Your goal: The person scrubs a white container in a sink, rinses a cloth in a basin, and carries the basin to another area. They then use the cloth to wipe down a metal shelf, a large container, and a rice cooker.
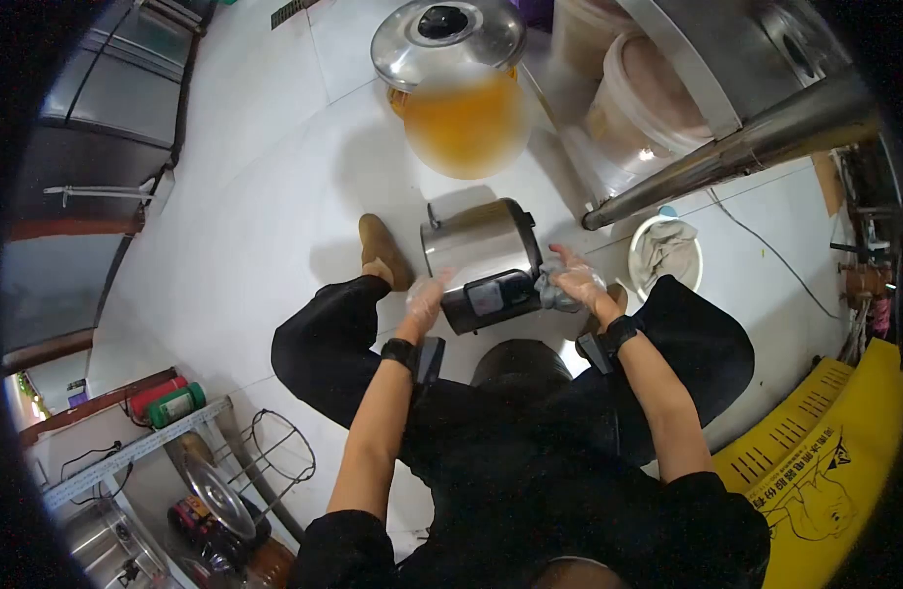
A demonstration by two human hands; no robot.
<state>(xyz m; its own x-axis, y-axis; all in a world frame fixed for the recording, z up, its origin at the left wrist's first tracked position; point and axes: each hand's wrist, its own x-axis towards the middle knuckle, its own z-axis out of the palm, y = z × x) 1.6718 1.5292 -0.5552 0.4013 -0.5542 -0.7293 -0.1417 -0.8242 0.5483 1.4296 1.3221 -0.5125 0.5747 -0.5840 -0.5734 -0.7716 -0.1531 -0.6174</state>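
A silver electric rice cooker [481, 240] with a dark control panel lies on its side on the floor, between my feet. At its left end, my left hand [429, 298], in a clear plastic glove, grips the edge. My right hand [579, 280], also in a clear glove, is closed on a grey cloth [557, 293] and presses it against the cooker's right end. The fingertips of both hands are partly hidden.
A large pot with a steel lid [448, 44] stands ahead. Lidded tubs [643, 98] sit under a steel table, whose leg [736, 147] reaches in from the right. Nearby is a white bucket [700, 260] with a cloth [667, 250]. Yellow cardboard [824, 471] lies at lower right, a rack [142, 447] at lower left.
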